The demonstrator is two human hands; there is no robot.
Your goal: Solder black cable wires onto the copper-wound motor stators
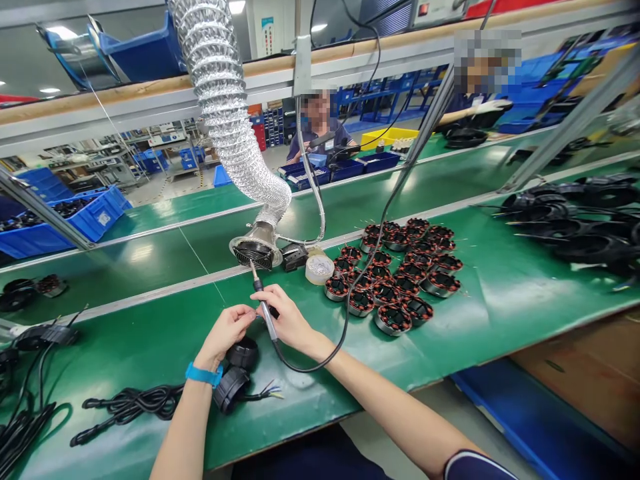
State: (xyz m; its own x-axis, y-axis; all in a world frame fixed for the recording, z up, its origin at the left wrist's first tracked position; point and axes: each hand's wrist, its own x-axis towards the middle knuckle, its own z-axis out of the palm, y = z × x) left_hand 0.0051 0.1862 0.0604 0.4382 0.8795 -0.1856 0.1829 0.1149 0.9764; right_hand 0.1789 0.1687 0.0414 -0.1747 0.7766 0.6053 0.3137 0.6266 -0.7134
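Note:
My right hand (286, 316) is closed around a soldering iron (267, 310), its tip pointing up at the round mouth of the extraction duct (256, 252). Beside it my left hand (231, 333), with a blue wristband, has its thumb and fingers pinched together; what they hold is too small to make out. Below the left hand lie a black round housing (243, 353) and a black ribbed cap (233, 389). A short cable with bared coloured wires (270, 391) sticks out near the cap.
Several copper-wound stators (395, 318) stand right of the hands, near a round tub (319, 269). Black cables (143, 403) lie left. Black ring parts (595, 220) are piled at right. The iron's cord loops over the bench (480, 320). Two people work across the line.

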